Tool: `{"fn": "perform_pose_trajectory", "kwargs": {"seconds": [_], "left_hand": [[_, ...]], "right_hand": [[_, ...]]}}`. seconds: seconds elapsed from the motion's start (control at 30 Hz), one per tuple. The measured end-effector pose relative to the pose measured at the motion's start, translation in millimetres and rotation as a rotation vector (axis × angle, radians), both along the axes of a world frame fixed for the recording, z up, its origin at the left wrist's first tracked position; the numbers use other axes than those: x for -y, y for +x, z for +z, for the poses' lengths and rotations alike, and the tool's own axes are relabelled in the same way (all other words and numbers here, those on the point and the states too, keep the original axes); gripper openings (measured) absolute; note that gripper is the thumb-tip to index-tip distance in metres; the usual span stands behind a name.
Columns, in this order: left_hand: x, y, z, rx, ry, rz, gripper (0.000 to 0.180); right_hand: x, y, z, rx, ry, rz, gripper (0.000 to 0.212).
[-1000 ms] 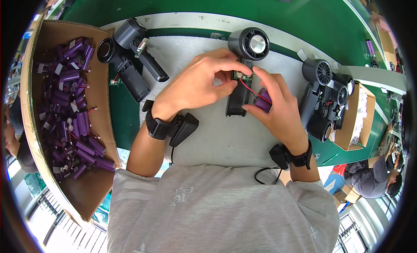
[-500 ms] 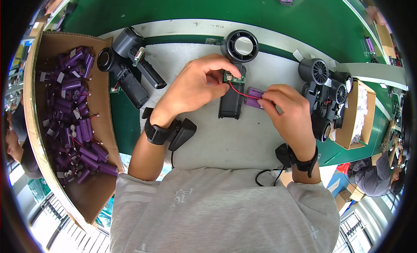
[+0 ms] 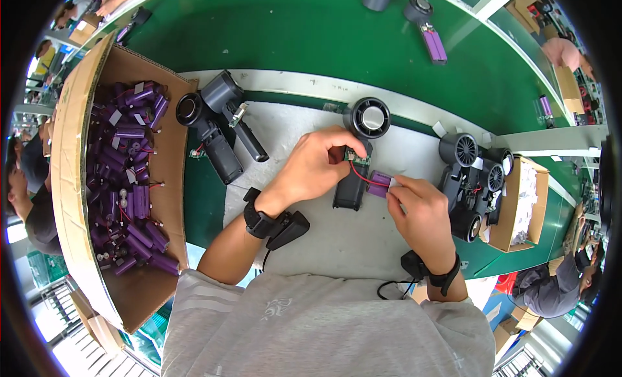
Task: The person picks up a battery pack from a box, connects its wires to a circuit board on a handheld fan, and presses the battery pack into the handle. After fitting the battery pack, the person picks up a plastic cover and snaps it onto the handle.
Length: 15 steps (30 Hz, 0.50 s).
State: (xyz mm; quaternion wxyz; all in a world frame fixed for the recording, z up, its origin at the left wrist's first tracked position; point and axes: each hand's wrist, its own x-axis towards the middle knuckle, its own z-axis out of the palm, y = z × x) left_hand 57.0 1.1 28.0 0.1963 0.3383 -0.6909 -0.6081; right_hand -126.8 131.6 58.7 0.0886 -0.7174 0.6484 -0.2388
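A black handheld fan [image 3: 350, 188] lies on the grey mat with its round head [image 3: 370, 118] away from me. Its handle is uncovered at the neck, where a small green circuit board [image 3: 357, 158] shows. My left hand [image 3: 312, 162] is closed over that board, index finger and thumb pressing at its edges; the thumb's tip is partly hidden. From the board a red wire [image 3: 361, 173] runs to a purple battery pack [image 3: 378, 184] just right of the handle. My right hand [image 3: 420, 212] pinches the pack's right end between thumb and fingers.
At left stands a cardboard box [image 3: 170, 105] full of purple battery packs [image 3: 139, 202]. Two opened fan bodies [image 3: 217, 150] lie beside it. Several black fans [image 3: 458, 150] are piled at right, near a small carton [image 3: 541, 189]. A fan with a purple pack [image 3: 433, 43] lies on the green surface beyond the rail.
The view has shifted, so the bench sits lower and more of the green surface shows beyond the rail. Both hands keep nearly the same hold on the fan and battery pack.
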Motion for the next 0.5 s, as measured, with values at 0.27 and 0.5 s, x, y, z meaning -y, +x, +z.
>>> {"fn": "perform_pose_trajectory", "kwargs": {"seconds": [0.27,0.5], "left_hand": [[1,-1,-2,-0.025,-0.037,-0.011,0.031],[3,-1,1,0.008,-0.057,-0.027,0.030]], "right_hand": [[2,-2,-4,-0.051,0.023,-0.007,0.012],[4,-7,7,0.018,0.025,0.058,0.008]]}}
